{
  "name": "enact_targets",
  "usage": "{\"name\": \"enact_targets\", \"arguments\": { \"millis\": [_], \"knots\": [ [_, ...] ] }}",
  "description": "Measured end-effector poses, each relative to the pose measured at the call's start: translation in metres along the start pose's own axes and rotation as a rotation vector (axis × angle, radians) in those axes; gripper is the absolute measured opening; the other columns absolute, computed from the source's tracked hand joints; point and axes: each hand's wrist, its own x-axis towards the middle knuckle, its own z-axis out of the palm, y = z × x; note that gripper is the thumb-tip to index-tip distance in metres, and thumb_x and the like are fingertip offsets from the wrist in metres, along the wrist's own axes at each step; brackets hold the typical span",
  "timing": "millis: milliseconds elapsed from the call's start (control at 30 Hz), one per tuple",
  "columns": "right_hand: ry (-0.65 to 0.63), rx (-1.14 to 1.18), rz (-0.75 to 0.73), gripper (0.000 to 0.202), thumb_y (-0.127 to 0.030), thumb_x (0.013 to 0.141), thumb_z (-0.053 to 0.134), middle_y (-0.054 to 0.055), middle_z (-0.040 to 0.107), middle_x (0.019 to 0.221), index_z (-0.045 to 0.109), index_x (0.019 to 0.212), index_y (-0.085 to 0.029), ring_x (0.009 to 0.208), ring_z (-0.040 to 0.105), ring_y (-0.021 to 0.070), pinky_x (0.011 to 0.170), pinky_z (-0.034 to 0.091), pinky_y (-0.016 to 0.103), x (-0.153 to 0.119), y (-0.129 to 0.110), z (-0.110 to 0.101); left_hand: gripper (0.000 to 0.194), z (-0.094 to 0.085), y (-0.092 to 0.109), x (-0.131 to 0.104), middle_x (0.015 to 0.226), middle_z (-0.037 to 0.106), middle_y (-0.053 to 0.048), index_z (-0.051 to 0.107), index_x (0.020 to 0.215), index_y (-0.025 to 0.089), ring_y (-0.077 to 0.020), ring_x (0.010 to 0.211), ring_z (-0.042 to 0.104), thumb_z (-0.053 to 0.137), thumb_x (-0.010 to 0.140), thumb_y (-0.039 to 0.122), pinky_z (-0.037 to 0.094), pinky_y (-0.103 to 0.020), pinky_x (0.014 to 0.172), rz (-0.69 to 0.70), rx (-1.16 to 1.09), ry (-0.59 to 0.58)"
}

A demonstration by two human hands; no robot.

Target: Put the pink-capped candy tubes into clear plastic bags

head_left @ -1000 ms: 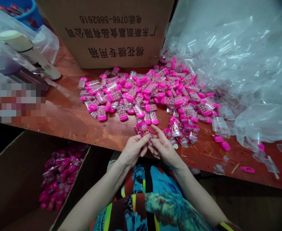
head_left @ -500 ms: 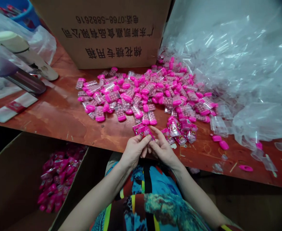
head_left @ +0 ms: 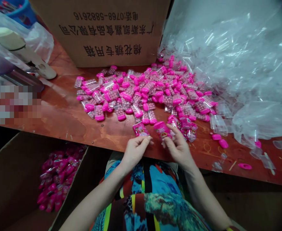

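Note:
My left hand [head_left: 135,150] is closed, thumb against fingers, at the lower edge of a small pink printed sachet [head_left: 140,129]. Between the thumb and fingers of my right hand [head_left: 179,149] is another pink printed packet [head_left: 162,130], tilted above the table's near edge. Just behind my right hand lies a small heap of pink printed sachets [head_left: 185,123]. Beyond both hands spreads a pile of clear candy bottles [head_left: 131,91] with pink caps and pale pink balls inside.
A large cardboard box [head_left: 107,35] stands at the back. Clear plastic pieces [head_left: 239,70] are heaped at right, near loose pink caps [head_left: 223,143]. At left are a white-lidded flask [head_left: 22,53] and a blue tub [head_left: 25,14]. Below, an open carton [head_left: 8,179] holds pink packets [head_left: 56,179].
My hands have moved apart. My right hand has shifted right with one pink packet, uncovering the pink sachet by my left hand. The view has shifted slightly.

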Motion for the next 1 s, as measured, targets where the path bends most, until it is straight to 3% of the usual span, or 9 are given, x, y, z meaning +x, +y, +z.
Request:
{"name": "enact_targets", "arguments": {
  "millis": [100,233,400,500,600,700,833,933,1000],
  "knots": [
    [0.278,-0.217,-0.081,0.065,-0.04,0.095,0.058,-0.001,0.061,0.07,0.033,0.153,-0.025,0.057,0.057,0.017,0.056,0.048,0.031,0.001,-0.005,-0.035,0.02,-0.01,-0.004,0.006,0.103,0.075,-0.008,0.078,0.095,0.022,-0.0231,0.093,0.067,0.062,0.091,0.034,0.05,-0.029,0.081,0.256,0.326,0.199],
    [0.416,-0.469,-0.116,0.073,-0.041,0.097,0.053,-0.001,0.063,0.067,0.021,0.158,-0.018,0.055,0.058,0.0188,0.061,0.049,0.034,0.001,-0.006,-0.046,0.031,-0.012,-0.018,0.014,0.138,0.064,-0.009,0.073,0.119,0.026,-0.0256,0.095,0.07,0.061,0.09,0.029,0.051,-0.031,0.073,0.292,0.639,0.215],
    [0.188,-0.616,-0.249,0.048,-0.032,0.102,0.042,0.005,0.066,0.079,0.044,0.148,-0.021,0.066,0.062,0.0214,0.067,0.051,0.035,0.016,-0.002,-0.003,0.02,-0.009,-0.027,0.014,0.129,0.07,-0.011,0.079,0.102,0.026,-0.0242,0.085,0.072,0.065,0.088,0.027,0.052,-0.03,0.068,0.309,0.538,0.221],
    [-0.026,-0.957,-0.384,0.041,-0.017,0.099,0.038,0.013,0.068,0.1,0.06,0.134,-0.019,0.091,0.062,0.0259,0.08,0.049,0.037,0.048,-0.003,0.016,0.014,-0.012,-0.027,0.014,0.12,0.074,-0.01,0.08,0.092,0.027,-0.0246,0.09,0.072,0.069,0.085,0.024,0.054,-0.031,0.077,0.332,0.457,0.205],
    [-0.205,-1.314,-0.431,0.045,-0.01,0.096,0.04,0.016,0.061,0.126,0.062,0.134,-0.02,0.109,0.054,0.0297,0.086,0.044,0.039,0.081,-0.01,0.021,0.016,-0.019,-0.022,0.016,0.125,0.071,-0.008,0.08,0.094,0.028,-0.0254,0.102,0.07,0.066,0.087,0.026,0.053,-0.035,0.092,0.401,0.497,0.212],
    [-0.316,-1.482,-0.442,0.048,-0.01,0.097,0.04,0.015,0.052,0.143,0.055,0.142,-0.021,0.118,0.048,0.0314,0.088,0.039,0.041,0.098,-0.019,0.019,0.02,-0.029,-0.012,0.016,0.129,0.066,-0.009,0.079,0.101,0.027,-0.0247,0.109,0.066,0.061,0.091,0.028,0.052,-0.037,0.096,0.509,0.516,0.298],
    [-0.379,-1.544,-0.412,0.043,-0.013,0.099,0.04,0.017,0.059,0.13,0.058,0.138,-0.018,0.11,0.051,0.0311,0.087,0.037,0.041,0.101,-0.027,0.015,0.02,-0.04,0.003,0.012,0.099,0.067,-0.007,0.08,0.102,0.027,-0.019,0.085,0.065,0.065,0.089,0.03,0.053,-0.031,0.08,0.513,0.455,0.376],
    [-0.409,-1.45,-0.465,0.03,-0.018,0.095,0.048,0.017,0.063,0.114,0.068,0.117,-0.014,0.107,0.052,0.0321,0.089,0.037,0.043,0.1,-0.029,0.014,0.019,-0.042,0.006,0.008,0.087,0.071,-0.004,0.08,0.102,0.026,-0.0181,0.079,0.066,0.067,0.088,0.031,0.053,-0.029,0.079,0.433,0.34,0.326],
    [-0.34,-1.249,-0.431,0.017,-0.021,0.089,0.056,0.015,0.064,0.105,0.068,0.099,-0.013,0.101,0.055,0.03,0.087,0.039,0.042,0.097,-0.028,0.017,0.02,-0.04,0.005,0.007,0.086,0.074,-0.004,0.08,0.101,0.025,-0.0187,0.08,0.069,0.066,0.089,0.031,0.054,-0.029,0.079,0.377,0.261,0.309]
  ]
}}
